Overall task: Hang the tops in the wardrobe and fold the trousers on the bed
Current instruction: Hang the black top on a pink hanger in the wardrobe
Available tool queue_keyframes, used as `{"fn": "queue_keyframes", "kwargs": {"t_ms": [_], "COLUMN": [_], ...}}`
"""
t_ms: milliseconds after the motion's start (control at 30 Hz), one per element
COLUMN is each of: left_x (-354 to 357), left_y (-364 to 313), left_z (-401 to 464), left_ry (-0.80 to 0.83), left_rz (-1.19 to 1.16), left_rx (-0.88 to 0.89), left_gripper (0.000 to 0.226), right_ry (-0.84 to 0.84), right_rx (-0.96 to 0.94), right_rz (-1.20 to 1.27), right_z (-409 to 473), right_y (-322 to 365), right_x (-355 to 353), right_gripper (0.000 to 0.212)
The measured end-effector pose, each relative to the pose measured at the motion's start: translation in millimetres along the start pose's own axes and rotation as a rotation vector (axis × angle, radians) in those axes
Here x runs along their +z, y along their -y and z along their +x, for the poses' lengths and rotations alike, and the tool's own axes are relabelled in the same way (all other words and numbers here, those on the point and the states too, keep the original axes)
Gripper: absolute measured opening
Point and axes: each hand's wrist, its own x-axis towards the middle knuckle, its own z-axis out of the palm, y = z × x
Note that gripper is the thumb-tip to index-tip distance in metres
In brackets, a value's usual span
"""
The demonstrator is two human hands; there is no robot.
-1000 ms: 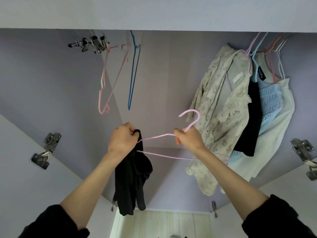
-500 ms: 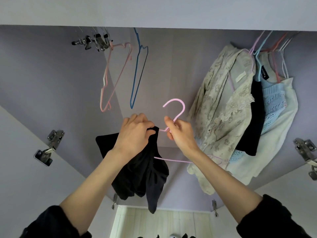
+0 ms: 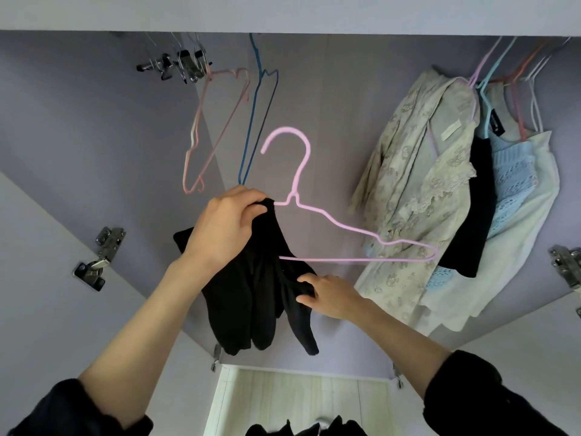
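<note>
Inside the wardrobe (image 3: 94,127), the left hand (image 3: 224,226) gripped a black top (image 3: 251,297) bunched over a pink hanger (image 3: 330,221) at its left shoulder; the right hand (image 3: 330,295), at five o'clock from the left, pinched the top's lower fabric; hung tops (image 3: 440,184) at three o'clock.

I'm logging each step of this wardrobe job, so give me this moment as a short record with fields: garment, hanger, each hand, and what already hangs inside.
garment: black knit top, draped over the left end of the hanger, right end still bare
hanger: pink wire hanger, hook up, not on the rail
left hand: left hand grips the top at the hanger's left shoulder
right hand: right hand pinches the top's lower fabric
already hung: cream floral lace blouse, black garment, light blue knit top, white top
spare hangers: pale pink wire hanger, dark blue wire hanger
</note>
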Motion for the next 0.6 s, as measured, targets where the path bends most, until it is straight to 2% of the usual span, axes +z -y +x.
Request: {"fn": "queue_keyframes", "kwargs": {"t_ms": [133, 267, 500, 600], "left_x": [-19.5, -26.5, -13.5, -4.2], "left_y": [10.4, 34.1, 43.1, 38.0], "left_z": [-4.9, -17.6, -27.8, -22.2], "left_ry": [-0.073, -0.019, 0.030, 0.029], "left_rz": [0.031, 0.178, 0.312, 0.303], "left_rx": [-0.025, -0.092, -0.112, -0.114], "left_gripper": [0.017, 0.019, 0.020, 0.020], "right_ry": [0.062, -0.094, -0.251, -0.299], "right_rx": [0.099, 0.147, 0.072, -0.040], "right_rz": [-0.131, -0.031, 0.087, -0.021], "right_z": [4.0, -9.3, -40.9, -42.2], "right_y": [-23.6, -53.7, -88.8, -75.2], "right_x": [9.8, -6.4, -55.1, -68.3], "right_gripper": [0.044, 0.035, 0.026, 0.023]}}
